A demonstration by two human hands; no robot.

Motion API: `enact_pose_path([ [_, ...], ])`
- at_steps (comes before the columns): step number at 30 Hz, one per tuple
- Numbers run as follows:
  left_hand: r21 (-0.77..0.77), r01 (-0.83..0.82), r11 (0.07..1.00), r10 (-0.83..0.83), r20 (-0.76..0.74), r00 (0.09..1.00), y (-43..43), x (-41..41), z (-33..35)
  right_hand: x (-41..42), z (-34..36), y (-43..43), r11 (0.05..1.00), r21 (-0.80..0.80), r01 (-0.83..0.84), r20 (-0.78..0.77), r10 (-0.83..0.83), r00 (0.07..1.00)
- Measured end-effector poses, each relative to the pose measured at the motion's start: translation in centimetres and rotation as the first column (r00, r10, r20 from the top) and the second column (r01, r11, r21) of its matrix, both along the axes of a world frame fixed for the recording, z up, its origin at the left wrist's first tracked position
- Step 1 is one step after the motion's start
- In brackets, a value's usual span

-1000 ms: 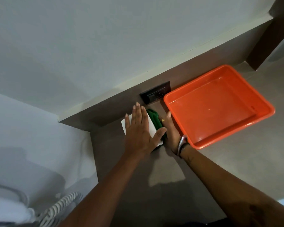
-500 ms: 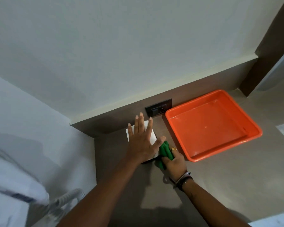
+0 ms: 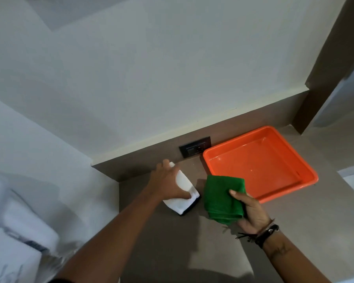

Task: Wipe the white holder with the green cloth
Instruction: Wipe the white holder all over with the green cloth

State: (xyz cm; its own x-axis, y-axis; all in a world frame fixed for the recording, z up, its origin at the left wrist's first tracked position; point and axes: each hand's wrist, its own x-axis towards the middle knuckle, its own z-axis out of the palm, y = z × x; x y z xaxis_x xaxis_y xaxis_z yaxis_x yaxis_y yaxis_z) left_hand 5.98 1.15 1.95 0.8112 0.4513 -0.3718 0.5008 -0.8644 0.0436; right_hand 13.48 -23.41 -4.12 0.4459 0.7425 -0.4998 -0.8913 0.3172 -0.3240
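Observation:
The white holder (image 3: pixel 183 192) is a flat white piece with a dark edge, lying on the grey-brown counter (image 3: pixel 172 246) near the back wall. My left hand (image 3: pixel 168 182) grips it from the left, fingers over its far end and thumb on its near part, tilting it. The green cloth (image 3: pixel 223 196) is folded and held up in my right hand (image 3: pixel 250 211), just right of the holder and apart from it.
An orange plastic tray (image 3: pixel 294 187) sits on the counter to the right, close to the cloth. A black wall socket (image 3: pixel 195 149) is on the low backsplash behind the holder. White, blurred objects (image 3: pixel 18 231) lie at the lower left beside the counter's edge.
My right hand has drawn the green cloth away from the holder's side and lifted it, now unfolded wider. My left hand went from lying flat on the holder to gripping it.

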Motion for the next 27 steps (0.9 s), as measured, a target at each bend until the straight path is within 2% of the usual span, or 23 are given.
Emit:
enact_pose_path([
  [1, -0.015, -0.248, 0.969, 0.248, 0.011, 0.969, -0.5, 0.0, 0.3, 0.4, 0.2, -0.1, 0.999, -0.041, -0.015, 0.025, 0.016, 1.0],
  [2, -0.042, -0.487, 0.873, 0.488, 0.02, 0.873, -1.0, 0.2, 0.8, 0.7, 0.4, -0.2, 0.996, -0.089, -0.026, 0.061, 0.032, 0.998],
  [3, -0.084, -0.654, 0.752, 0.657, 0.018, 0.753, -1.2, 0.4, 1.3, 1.0, 0.6, -0.2, 0.99, -0.138, -0.033, 0.104, 0.048, 0.993],
  [4, -0.132, -0.744, 0.655, 0.751, 0.004, 0.661, -1.3, 0.7, 1.6, 1.2, 0.8, -0.1, 0.984, -0.177, -0.032, 0.142, 0.058, 0.988],
  [5, -0.165, -0.788, 0.594, 0.796, -0.024, 0.605, -1.5, 0.9, 1.8, 1.3, 0.9, 0.1, 0.98, -0.198, -0.022, 0.169, 0.056, 0.984],
  [8, -0.155, -0.846, 0.509, 0.835, -0.15, 0.53, -2.9, 1.1, 1.5, 1.2, 0.9, 0.6, 0.974, -0.223, 0.03, 0.207, 0.017, 0.978],
  [12, -0.175, -0.848, 0.501, 0.821, -0.215, 0.529, -3.0, 1.0, 1.2, -0.7, 0.3, 1.7, 0.91, -0.403, 0.096, 0.316, 0.04, 0.948],
  [13, -0.183, -0.838, 0.513, 0.806, -0.233, 0.544, -2.5, 0.9, 1.6, -1.4, 0.2, 2.1, 0.891, -0.437, 0.123, 0.331, 0.032, 0.943],
  [14, -0.141, -0.808, 0.572, 0.773, -0.235, 0.589, -2.1, 0.7, 1.8, -2.2, 0.0, 2.5, 0.867, -0.471, 0.159, 0.337, 0.011, 0.941],
  [15, -0.052, -0.73, 0.681, 0.706, -0.215, 0.674, -1.7, 0.4, 1.6, -3.0, -0.1, 3.0, 0.837, -0.509, 0.199, 0.34, -0.017, 0.94],
  [17, 0.075, -0.425, 0.902, 0.431, -0.105, 0.896, -1.7, -0.7, 0.6, -5.4, -0.7, 4.2, 0.79, -0.539, 0.294, 0.377, -0.087, 0.922],
  [18, 0.076, -0.243, 0.967, 0.245, -0.017, 0.969, -1.8, -1.4, -0.1, -6.7, -0.9, 4.9, 0.789, -0.517, 0.334, 0.402, -0.12, 0.908],
  [19, 0.063, -0.06, 0.996, 0.057, 0.054, 0.997, -1.8, -2.1, -0.8, -8.0, -1.2, 5.6, 0.79, -0.497, 0.357, 0.42, -0.141, 0.896],
  [21, 0.036, 0.196, 0.98, -0.199, 0.129, 0.971, -1.9, -3.2, -2.1, -10.0, -2.2, 7.4, 0.792, -0.486, 0.371, 0.444, -0.142, 0.885],
  [22, 0.02, 0.239, 0.971, -0.239, 0.154, 0.959, -1.9, -3.7, -2.6, -10.9, -2.5, 8.4, 0.796, -0.473, 0.378, 0.465, -0.139, 0.874],
  [25, 0.006, 0.216, 0.976, -0.208, 0.28, 0.937, -1.7, -4.4, -3.9, -13.0, -2.9, 11.8, 0.791, -0.409, 0.456, 0.64, -0.108, 0.761],
  [27, 0.016, 0.209, 0.978, -0.202, 0.334, 0.921, -1.8, -4.4, -4.4, -14.3, -3.7, 13.5, 0.782, -0.369, 0.502, 0.702, -0.119, 0.702],
])
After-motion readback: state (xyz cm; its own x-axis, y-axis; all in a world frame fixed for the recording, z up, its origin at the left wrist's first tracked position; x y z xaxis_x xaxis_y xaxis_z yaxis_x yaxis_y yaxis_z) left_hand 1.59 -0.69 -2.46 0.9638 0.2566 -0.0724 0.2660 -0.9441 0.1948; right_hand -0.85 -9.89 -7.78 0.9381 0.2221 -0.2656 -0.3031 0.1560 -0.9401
